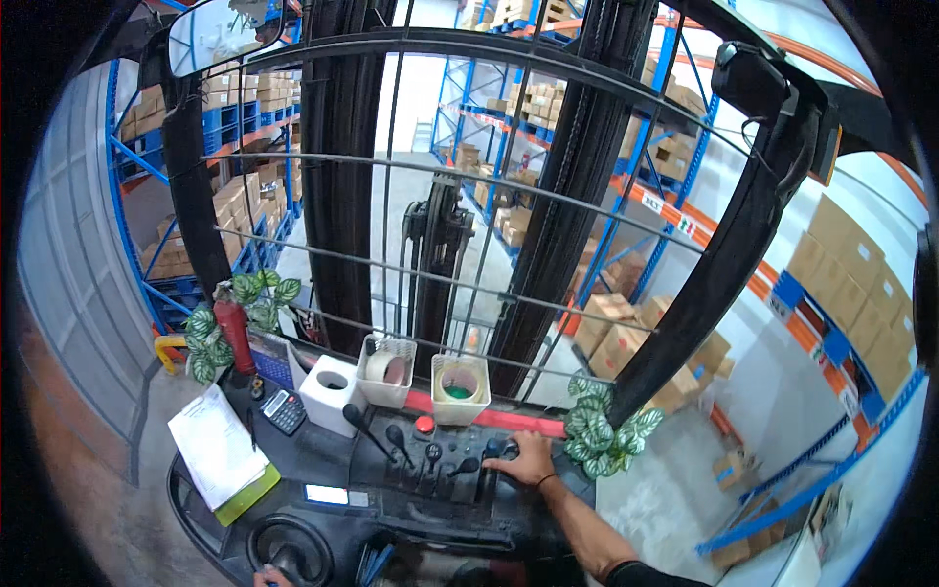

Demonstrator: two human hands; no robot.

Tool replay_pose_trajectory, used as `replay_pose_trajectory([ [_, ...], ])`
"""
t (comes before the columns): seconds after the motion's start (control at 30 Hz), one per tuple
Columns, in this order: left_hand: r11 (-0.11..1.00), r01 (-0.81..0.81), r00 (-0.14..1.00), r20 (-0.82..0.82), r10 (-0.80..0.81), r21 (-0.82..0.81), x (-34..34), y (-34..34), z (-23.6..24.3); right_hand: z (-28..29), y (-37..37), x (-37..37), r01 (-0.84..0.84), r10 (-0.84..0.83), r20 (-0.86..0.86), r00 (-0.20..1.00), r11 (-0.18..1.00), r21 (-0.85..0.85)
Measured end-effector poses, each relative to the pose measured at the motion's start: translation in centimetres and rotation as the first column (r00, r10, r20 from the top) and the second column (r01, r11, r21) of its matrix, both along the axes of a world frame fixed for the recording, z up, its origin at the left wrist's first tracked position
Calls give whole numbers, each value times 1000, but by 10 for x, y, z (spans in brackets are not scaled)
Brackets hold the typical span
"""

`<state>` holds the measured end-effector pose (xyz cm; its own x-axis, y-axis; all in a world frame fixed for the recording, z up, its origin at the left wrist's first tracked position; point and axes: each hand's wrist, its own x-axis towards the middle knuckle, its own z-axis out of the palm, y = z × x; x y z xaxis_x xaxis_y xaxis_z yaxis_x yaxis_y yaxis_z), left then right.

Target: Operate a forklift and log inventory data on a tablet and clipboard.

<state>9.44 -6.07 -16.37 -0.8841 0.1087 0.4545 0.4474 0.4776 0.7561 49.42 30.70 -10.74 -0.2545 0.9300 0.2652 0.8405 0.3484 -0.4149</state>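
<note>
Centrally, in the head view, the dashboard (411, 507) of a lift truck carried a row of black levers (396, 437). The right hand (528, 458), a dark band (546, 480) at its wrist, was curved about a black knob (493, 450) at the right end of this row, pinching it between thumb and fingers. The left hand (274, 577) lay at the near side of the steering wheel (290, 548), lower left; the lower edge cut it off, so its grip could not be told. A red button (424, 426) stood behind the levers. Along the far edge stood a white box (333, 394) and two white baskets, the left one (387, 391) and the right one (461, 409) each holding tape. Farther left lay a calculator (284, 412) and, beside it, white papers (213, 440) partly covering a green folder (246, 497). Leafy plants (592, 430) flanked the dashboard. Beyond the metal bars (440, 172) rose racks (604, 259) stacked with cardboard boxes (606, 328).
</note>
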Motion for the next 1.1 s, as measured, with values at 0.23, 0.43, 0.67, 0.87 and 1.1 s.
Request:
replay_pose_trajectory([
  [0.23,950,-304,942,122,312,-75,-121,18,-65,-17,1,4,-32,32,2,999,989,148],
  [0.43,925,-320,938,209,278,206,-119,115,-65,-11,-6,2,3,-7,33,999,992,125],
  [0.67,928,323,946,-29,-324,187,22,150,-34,-10,-4,3,-11,18,-53,998,992,128],
  [0.87,822,566,824,18,-566,-70,52,57,-32,0,-4,3,3,7,-74,997,991,136],
  [1.1,931,348,933,-52,-355,-109,26,14,-46,-6,-4,0,30,-16,-79,997,982,184],
])
